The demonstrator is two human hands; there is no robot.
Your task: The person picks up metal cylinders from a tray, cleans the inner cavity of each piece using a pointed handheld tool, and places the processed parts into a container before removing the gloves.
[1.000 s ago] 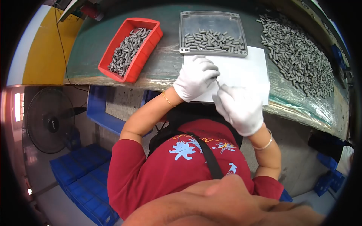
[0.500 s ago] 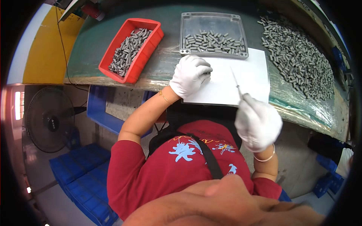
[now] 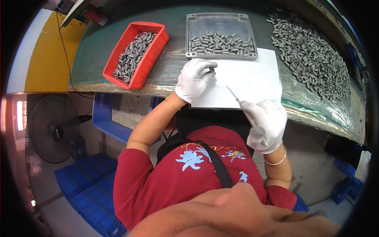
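My left hand [image 3: 195, 79], in a white glove, holds small grey cylinders [image 3: 211, 70] between thumb and fingers, over the left part of a white sheet [image 3: 252, 79]. My right hand [image 3: 266, 124], also gloved, is closed around a thin metal pointed tool [image 3: 233, 93]; its tip points up and left over the sheet, apart from the cylinders. Just beyond the sheet lies a grey clear-bottomed tray [image 3: 221, 23] with many grey cylinders in its near half.
A red bin [image 3: 152, 59] of grey cylinders is at the left of the table. At the right spreads a large pile of cylinders [image 3: 312, 59]. A fan [image 3: 57, 132] and blue crates [image 3: 89, 189] stand at lower left.
My right hand has drawn away from my left, to the right and toward my body, with the tool. My left hand has moved slightly left, and the cylinders in its fingers now show.
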